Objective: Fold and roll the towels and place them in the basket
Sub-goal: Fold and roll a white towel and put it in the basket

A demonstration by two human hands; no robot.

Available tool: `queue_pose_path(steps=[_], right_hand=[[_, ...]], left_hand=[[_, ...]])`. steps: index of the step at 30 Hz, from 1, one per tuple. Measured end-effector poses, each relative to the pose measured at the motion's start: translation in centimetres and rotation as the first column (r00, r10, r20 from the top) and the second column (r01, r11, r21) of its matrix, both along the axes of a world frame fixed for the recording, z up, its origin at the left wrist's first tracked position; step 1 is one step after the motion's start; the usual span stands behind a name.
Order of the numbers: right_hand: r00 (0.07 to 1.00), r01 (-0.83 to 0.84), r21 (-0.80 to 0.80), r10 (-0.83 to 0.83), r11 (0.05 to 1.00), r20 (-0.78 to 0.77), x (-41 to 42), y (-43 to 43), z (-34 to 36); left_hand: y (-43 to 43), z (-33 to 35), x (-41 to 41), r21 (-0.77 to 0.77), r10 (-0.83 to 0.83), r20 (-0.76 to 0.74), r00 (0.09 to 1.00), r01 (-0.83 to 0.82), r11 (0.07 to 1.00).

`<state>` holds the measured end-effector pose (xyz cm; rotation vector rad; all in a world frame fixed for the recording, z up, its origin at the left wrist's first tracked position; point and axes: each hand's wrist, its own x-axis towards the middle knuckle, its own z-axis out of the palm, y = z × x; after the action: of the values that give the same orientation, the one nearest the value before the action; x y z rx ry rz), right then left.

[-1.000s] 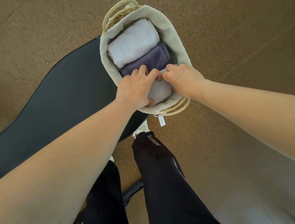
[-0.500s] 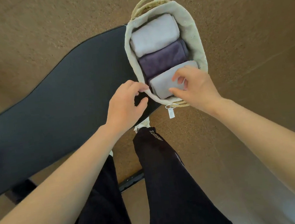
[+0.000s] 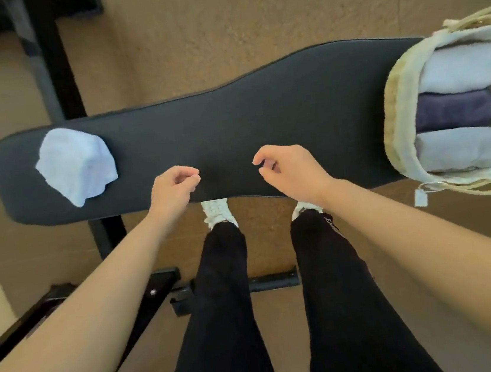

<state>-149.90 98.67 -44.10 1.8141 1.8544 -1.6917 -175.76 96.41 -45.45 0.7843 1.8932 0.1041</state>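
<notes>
A woven basket [image 3: 395, 136] with a cream lining stands on the right end of a black padded bench [image 3: 260, 116]. Three rolled towels lie side by side in it: a white one [image 3: 461, 68] at the back, a purple one [image 3: 454, 112] in the middle, a pale grey one [image 3: 459, 148] at the front. A crumpled light blue towel [image 3: 76, 165] lies on the bench's left end. My left hand [image 3: 173, 188] and right hand [image 3: 288, 169] hover over the bench's near edge, fingers loosely curled, holding nothing.
The bench's black metal frame [image 3: 50, 70] runs across the cork-coloured floor at the back left, and more bars [image 3: 164, 291] lie near my legs. My white shoes [image 3: 218, 212] stand under the bench's near edge. A small tag [image 3: 420, 196] hangs from the basket.
Both hands have let go of the pale grey roll in the basket and drawn back over the bench's middle. The view has swung left, bringing the light blue towel into sight.
</notes>
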Motion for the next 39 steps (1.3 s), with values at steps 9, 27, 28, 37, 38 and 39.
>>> queue_pose_path(steps=[9,27,28,37,38,39], right_hand=[[0.986,-0.159,0.048,0.161,0.986,-0.04,-19.9,2.8,-3.5],[0.996,-0.09,0.048,0.089,0.995,0.011,-35.0,5.4,-6.3],[0.999,-0.045,0.059,0.045,0.997,-0.006,-34.5,5.4,-6.1],[0.979,-0.018,0.013,0.02,1.0,-0.203,-32.2,4.4,-5.0],[0.98,0.022,0.008,-0.02,1.0,-0.199,-31.9,4.7,-4.8],[0.979,0.054,-0.004,-0.054,0.999,-0.197,-31.5,5.1,-4.6]], left_hand=[[-0.8,-2.0,-19.5,0.189,0.118,-0.557,0.822,-0.013,0.982],[-0.3,-5.4,-23.9,0.076,0.452,0.286,0.845,-0.49,0.868],[-0.3,-5.3,-24.0,0.041,0.522,0.321,0.79,-0.563,0.826],[3.2,-3.6,-22.1,-0.141,0.7,0.479,0.53,-0.741,0.657],[3.4,-3.3,-21.8,-0.129,0.682,0.472,0.558,-0.722,0.68],[3.5,-3.0,-21.4,-0.107,0.656,0.473,0.587,-0.701,0.705]])
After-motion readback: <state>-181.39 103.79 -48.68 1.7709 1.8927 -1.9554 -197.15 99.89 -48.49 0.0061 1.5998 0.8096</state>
